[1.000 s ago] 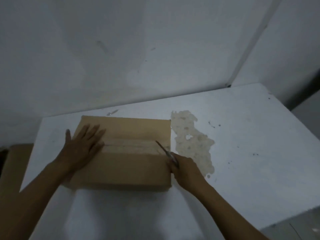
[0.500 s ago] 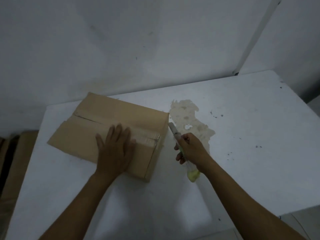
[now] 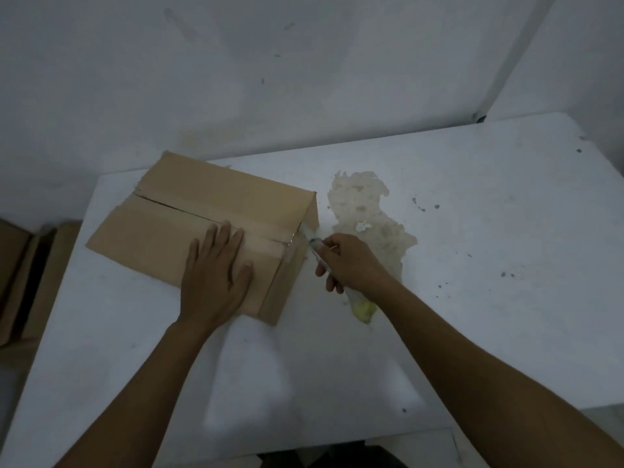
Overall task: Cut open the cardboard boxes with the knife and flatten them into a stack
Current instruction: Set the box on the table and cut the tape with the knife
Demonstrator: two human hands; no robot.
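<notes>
- The right hand (image 3: 351, 265) has its grip clamped on the knife (image 3: 314, 248). The fingers curl round the handle, and its yellowish end sticks out below the wrist.
- The blade tip meets the right end of the box (image 3: 202, 204), where the tape (image 3: 291, 249) folds down over the top edge.
- The left hand (image 3: 216, 271) holds nothing. It lies flat on the box top with straight, spread fingers, just beside that taped edge.
- The box sits at an angle on the left part of the white worktop (image 3: 472, 298). Its top seam gapes open at the far-left end.
- It looks light and hollow, so it would likely slide on the smooth worktop unless pressed down. The panels seem stiff but may dent under weight.
- For flattening, the loose flap edges look like the best hold.
- A pale stain (image 3: 368, 214) lies just right of the box, and more cardboard (image 3: 20, 271) lies off the worktop's left side.
</notes>
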